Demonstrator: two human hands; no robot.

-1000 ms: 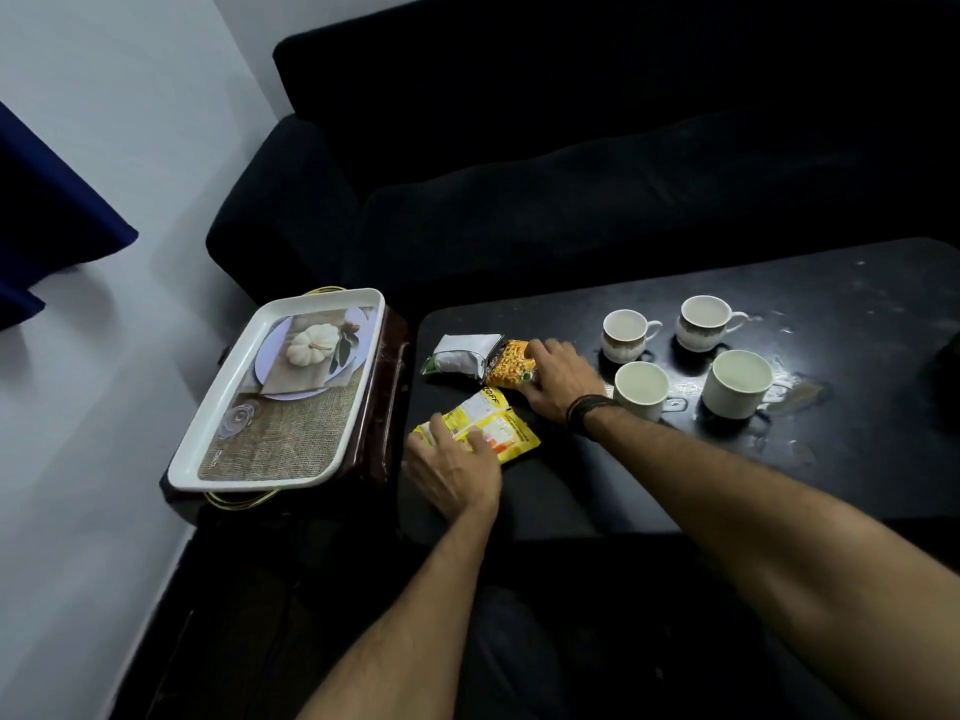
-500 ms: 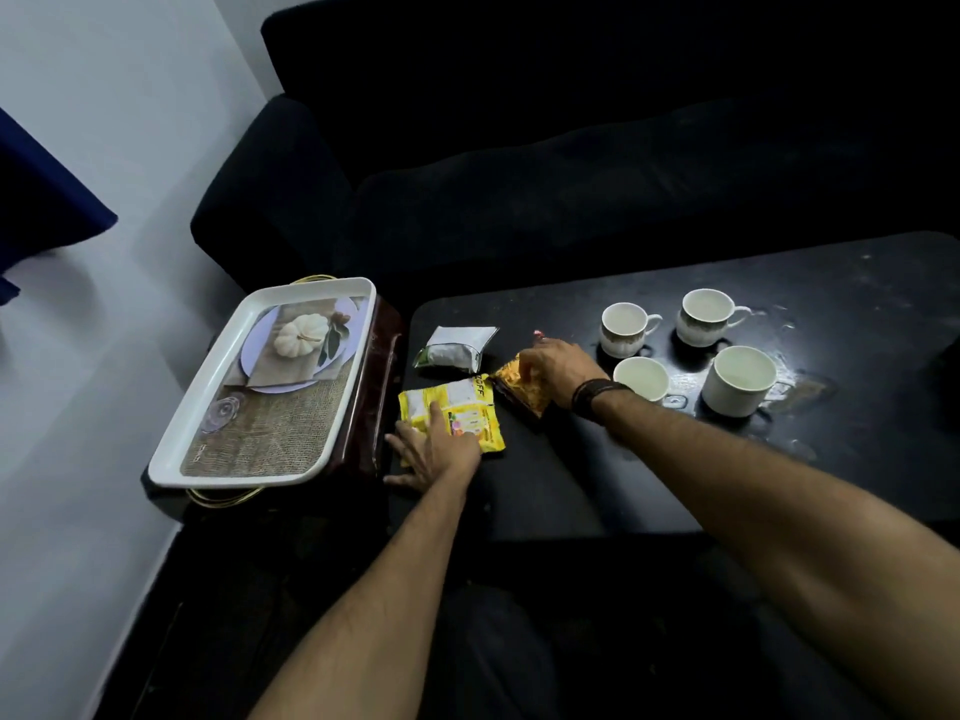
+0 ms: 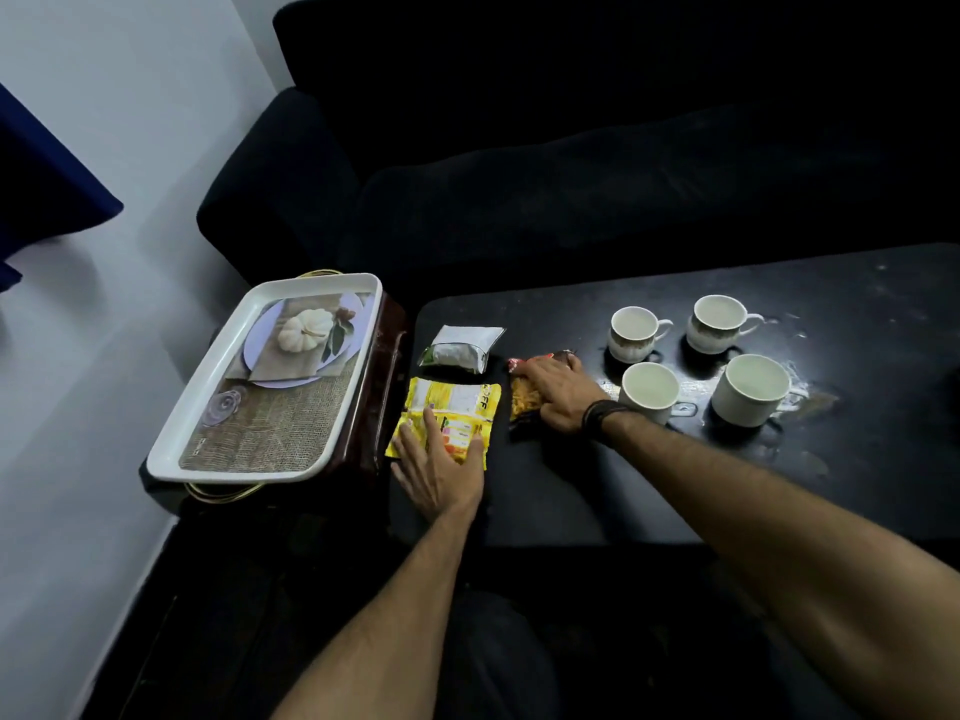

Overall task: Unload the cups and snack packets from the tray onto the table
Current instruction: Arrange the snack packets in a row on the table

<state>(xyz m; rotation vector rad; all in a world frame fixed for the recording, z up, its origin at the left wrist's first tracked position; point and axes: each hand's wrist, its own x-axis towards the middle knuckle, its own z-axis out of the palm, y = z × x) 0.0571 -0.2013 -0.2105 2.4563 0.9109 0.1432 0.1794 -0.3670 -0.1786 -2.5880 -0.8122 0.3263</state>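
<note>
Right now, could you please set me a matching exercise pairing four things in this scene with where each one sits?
Things:
1. yellow packet
2. orange packet
3. silver packet
4. tray

Places:
A. on a brown stand left of the table
B. under the left hand
C. farther from the camera than the yellow packet, untouched
D. under the right hand

Pairs: 1-B, 2-D, 3-C, 4-A

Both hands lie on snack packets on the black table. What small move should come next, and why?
Probably lift both hands away. The left hand lies flat on the yellow packet, the right hand on the orange packet; the four white cups and the silver packet already lie on the table, and the white tray holds nothing.
</note>
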